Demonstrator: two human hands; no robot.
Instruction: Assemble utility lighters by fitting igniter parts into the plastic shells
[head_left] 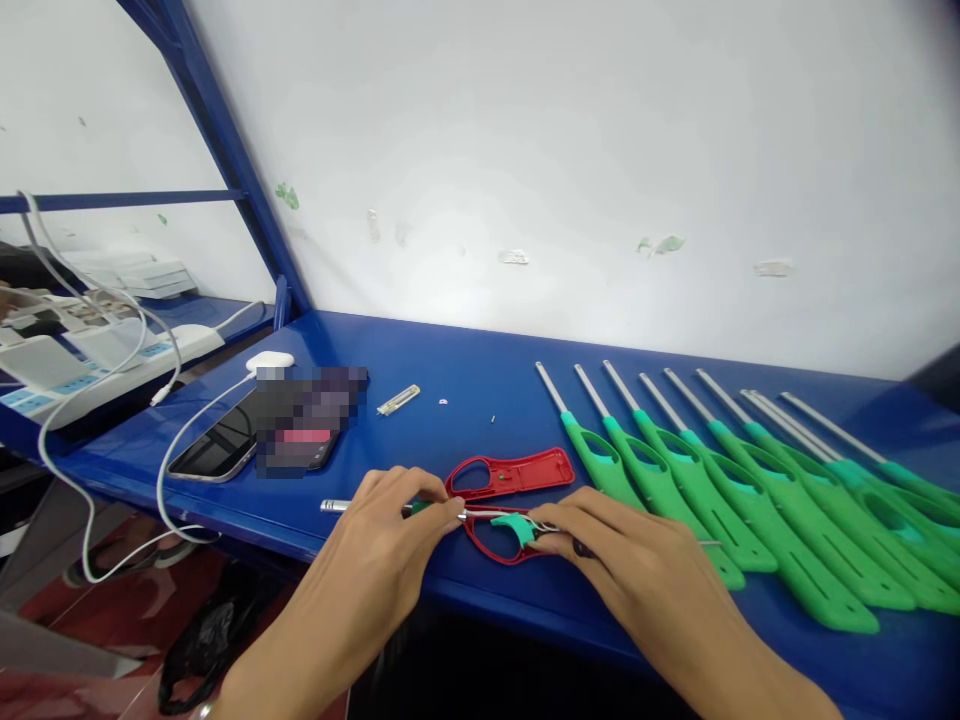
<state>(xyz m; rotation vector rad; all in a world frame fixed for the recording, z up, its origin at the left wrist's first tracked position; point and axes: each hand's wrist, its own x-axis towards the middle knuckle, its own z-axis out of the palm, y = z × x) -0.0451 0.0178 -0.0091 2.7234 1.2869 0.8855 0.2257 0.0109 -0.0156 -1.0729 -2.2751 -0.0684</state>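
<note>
An opened red stick lighter lies in two halves at the front of the table. One red casing half rests with its inside up; the other red half is nearer me, partly covered by my fingers. My left hand is closed round the lighter's metal tube, whose slotted tip points left. A thin wire runs from there to my right hand. A teal trigger sits in the nearer half. My right hand is closed over that half's handle end, pinching inner parts beside the trigger; a dark piece shows under its fingers.
Several green stick lighters lie in a row on the right. Two phones, a white charger with cable and a small clear-cased strip are on the left. Tiny bits lie mid-table. A blue frame post rises behind.
</note>
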